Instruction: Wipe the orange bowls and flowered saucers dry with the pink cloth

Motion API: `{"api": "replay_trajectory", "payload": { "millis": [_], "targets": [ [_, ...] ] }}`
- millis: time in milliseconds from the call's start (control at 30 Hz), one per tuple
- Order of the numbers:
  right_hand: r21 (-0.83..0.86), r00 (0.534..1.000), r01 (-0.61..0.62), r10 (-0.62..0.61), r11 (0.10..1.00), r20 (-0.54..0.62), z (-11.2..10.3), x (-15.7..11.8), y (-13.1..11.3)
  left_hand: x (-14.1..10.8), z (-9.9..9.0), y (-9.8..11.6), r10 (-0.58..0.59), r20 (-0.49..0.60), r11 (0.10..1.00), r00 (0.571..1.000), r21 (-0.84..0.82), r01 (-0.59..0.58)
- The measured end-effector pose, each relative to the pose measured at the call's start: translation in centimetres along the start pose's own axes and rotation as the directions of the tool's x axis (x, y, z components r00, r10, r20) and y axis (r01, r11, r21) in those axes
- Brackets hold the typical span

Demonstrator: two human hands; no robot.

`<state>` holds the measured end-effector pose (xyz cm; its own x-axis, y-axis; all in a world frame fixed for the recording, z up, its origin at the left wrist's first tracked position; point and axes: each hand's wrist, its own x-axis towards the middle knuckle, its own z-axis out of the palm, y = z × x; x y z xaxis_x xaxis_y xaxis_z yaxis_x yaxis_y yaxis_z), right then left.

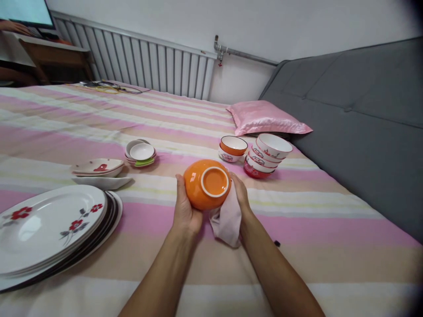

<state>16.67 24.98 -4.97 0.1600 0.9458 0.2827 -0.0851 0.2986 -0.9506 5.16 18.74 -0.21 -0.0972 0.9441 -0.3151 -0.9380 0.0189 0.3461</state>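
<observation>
An orange bowl (193, 185) is tipped on its side between my hands, its white-ringed base facing me. My left hand (185, 211) grips it from the left, thumb up along the side. On the right, my right hand (240, 193) holds a pale pink cloth (228, 220) against the bowl; the fingers are partly hidden behind both. The cloth hangs down below the bowl. Just beyond stand a short stack of two bowls, the upper one an orange bowl (234, 144), and a taller stack of white and red patterned bowls (269, 154).
Large flowered plates (49, 224) are stacked at the left, with oval dishes (99, 169) and small saucers (142, 152) behind them. A pink pillow (264, 116) lies by the grey headboard (357, 97). Cables (112, 86) lie at the bed's far edge. A person's hand (15, 27) shows at a desk.
</observation>
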Motion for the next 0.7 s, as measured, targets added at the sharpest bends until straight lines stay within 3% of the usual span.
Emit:
{"api": "replay_trajectory", "payload": {
  "millis": [133,267,367,467,600,700],
  "targets": [
    [0.104,0.989,-0.083,0.095,0.991,-0.116,-0.3,0.0,-1.8,0.0,0.0,0.5,0.01,0.026,1.0,1.0,-0.005,-0.01],
    [0.23,0.953,-0.115,0.172,0.966,-0.25,-1.3,0.6,-3.5,0.3,-0.4,0.8,0.059,-0.057,0.998,0.997,0.042,-0.056],
    [0.259,0.949,-0.125,0.192,0.958,-0.251,-1.9,0.9,-4.6,0.4,-0.5,0.8,0.08,-0.062,0.995,0.995,0.063,-0.076],
    [0.274,0.97,-0.107,0.161,0.956,-0.184,-1.8,0.5,-5.6,0.4,-0.5,0.6,0.06,-0.068,0.997,0.996,0.053,-0.057],
    [0.142,1.0,0.008,-0.009,0.99,0.01,-1.3,-0.6,-7.1,0.4,-0.5,0.4,0.025,-0.102,0.999,0.994,0.047,-0.02],
    [-0.054,0.939,0.227,-0.204,0.972,0.275,-1.4,-1.4,-8.2,0.4,-0.4,0.5,0.007,-0.078,0.999,0.997,0.041,-0.004]
  ]
}}
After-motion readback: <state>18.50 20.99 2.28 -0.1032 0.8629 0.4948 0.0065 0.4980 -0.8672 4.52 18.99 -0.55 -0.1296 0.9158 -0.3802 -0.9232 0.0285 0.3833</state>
